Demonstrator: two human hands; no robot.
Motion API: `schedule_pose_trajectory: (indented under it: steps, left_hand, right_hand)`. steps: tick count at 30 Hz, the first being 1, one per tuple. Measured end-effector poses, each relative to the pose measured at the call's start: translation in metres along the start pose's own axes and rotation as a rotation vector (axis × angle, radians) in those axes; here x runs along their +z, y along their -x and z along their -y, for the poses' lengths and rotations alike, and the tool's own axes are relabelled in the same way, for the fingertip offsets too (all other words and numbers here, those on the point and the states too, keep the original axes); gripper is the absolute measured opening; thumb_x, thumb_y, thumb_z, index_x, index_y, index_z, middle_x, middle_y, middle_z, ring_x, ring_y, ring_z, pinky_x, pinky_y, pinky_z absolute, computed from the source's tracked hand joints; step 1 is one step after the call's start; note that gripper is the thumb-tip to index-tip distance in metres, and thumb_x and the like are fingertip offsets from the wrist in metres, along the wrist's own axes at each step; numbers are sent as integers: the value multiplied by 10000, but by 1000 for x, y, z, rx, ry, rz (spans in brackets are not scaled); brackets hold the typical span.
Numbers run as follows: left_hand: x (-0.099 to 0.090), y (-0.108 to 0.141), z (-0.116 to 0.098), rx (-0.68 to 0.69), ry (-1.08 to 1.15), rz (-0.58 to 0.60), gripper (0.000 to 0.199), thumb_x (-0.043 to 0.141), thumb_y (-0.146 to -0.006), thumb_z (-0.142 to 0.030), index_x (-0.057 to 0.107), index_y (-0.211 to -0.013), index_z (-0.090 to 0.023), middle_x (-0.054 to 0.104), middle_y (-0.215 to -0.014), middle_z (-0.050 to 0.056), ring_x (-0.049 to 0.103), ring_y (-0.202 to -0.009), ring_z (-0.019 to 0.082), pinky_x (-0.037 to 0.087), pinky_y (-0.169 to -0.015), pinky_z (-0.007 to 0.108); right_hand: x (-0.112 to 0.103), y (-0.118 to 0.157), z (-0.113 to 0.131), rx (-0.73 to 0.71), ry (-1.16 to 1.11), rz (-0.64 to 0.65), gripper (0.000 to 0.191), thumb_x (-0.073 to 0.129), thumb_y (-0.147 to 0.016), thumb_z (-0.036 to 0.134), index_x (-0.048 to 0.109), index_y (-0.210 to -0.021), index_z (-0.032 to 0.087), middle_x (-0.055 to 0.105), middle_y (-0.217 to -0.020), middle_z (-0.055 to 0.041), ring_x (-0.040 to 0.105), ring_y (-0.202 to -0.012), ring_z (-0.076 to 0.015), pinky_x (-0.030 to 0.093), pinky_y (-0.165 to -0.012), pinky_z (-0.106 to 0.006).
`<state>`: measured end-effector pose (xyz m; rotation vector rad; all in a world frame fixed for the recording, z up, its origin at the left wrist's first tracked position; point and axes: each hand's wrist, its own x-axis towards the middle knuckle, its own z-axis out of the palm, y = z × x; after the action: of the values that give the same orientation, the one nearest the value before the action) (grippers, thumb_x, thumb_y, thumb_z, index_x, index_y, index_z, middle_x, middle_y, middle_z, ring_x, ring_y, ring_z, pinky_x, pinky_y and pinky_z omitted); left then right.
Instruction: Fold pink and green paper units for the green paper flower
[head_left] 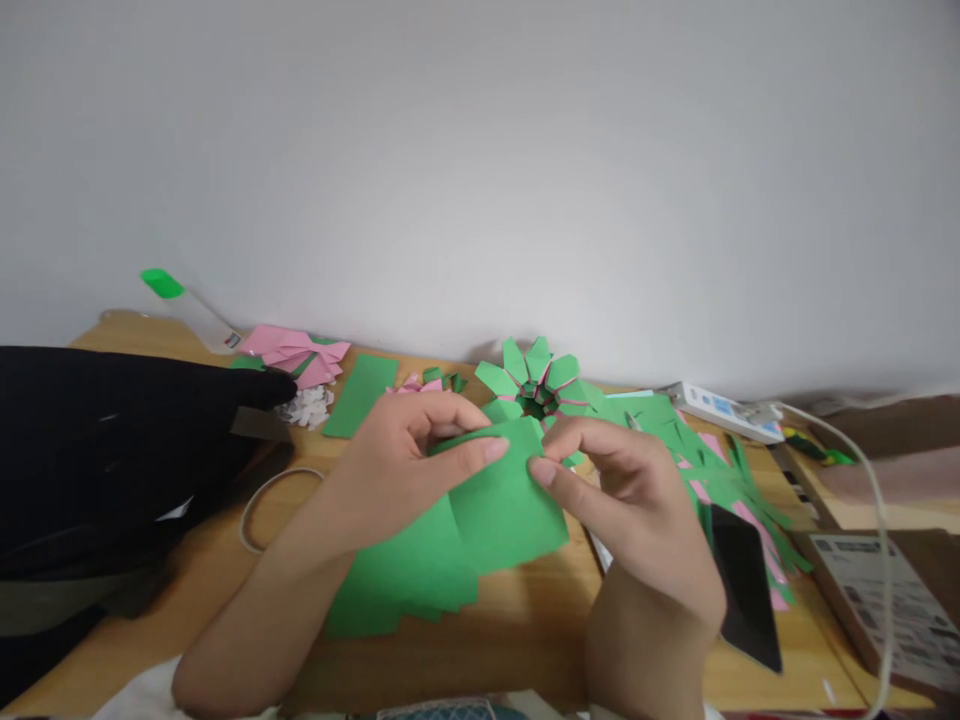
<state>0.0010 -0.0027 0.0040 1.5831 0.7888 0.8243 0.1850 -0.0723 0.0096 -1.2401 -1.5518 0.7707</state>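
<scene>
Between my hands is a folded green paper (510, 510), its fold along the top edge. My left hand (409, 465) pinches its upper left part, thumb in front and fingers behind. At the upper right corner, my right hand (626, 490) grips it between thumb and forefinger. Below and to the left, a stack of green sheets (405, 580) lies fanned on the wooden table (540, 640). Just behind my hands stands a round green paper flower form (562, 372) with pink edges.
Pink folded papers (296, 350), white scraps (307, 408) and a tape ring (251, 500) lie left, beside a black bag (112, 450). Right are green and pink offcuts (675, 435), a phone (746, 590), a power strip (724, 410) with a white cable and a cardboard box (892, 600).
</scene>
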Motion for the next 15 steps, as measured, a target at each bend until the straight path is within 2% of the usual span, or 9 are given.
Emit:
schedule_pose_trajectory:
  steps: [5, 9, 12, 15]
  left_hand:
    - [-2, -1, 1, 32, 185, -156, 105, 730, -761, -250, 701, -689, -178, 652, -611, -22, 555, -543, 90, 432, -502, 178]
    - [-3, 0, 1, 71, 90, -203, 90, 701, -777, -219, 704, -692, -189, 680, -647, -30, 579, -577, 89, 441, -525, 172]
    - [-3, 1, 1, 126, -55, -190, 127, 663, -806, -203, 694, -682, -198, 662, -631, -45, 537, -543, 80, 394, -483, 178]
    - [-1, 1, -1, 173, -161, -96, 145, 630, -818, -176, 686, -686, -196, 683, -644, -48, 573, -578, 89, 421, -513, 181]
  right_hand:
    - [2, 4, -8, -26, -81, -66, 146, 652, -866, 163, 614, -738, 224, 597, -672, 44, 539, -654, -103, 439, -645, -238]
    - [2, 1, -10, -7, -89, -37, 159, 654, -861, 187, 603, -715, 222, 594, -651, 39, 539, -630, -113, 439, -611, -248]
    - [2, -2, -10, -14, -4, 11, 151, 651, -849, 174, 613, -712, 224, 609, -647, 45, 556, -626, -108, 455, -620, -243]
    - [4, -6, -9, -41, 79, -34, 70, 681, -819, 165, 673, -806, 234, 681, -732, 39, 618, -695, -114, 491, -681, -244]
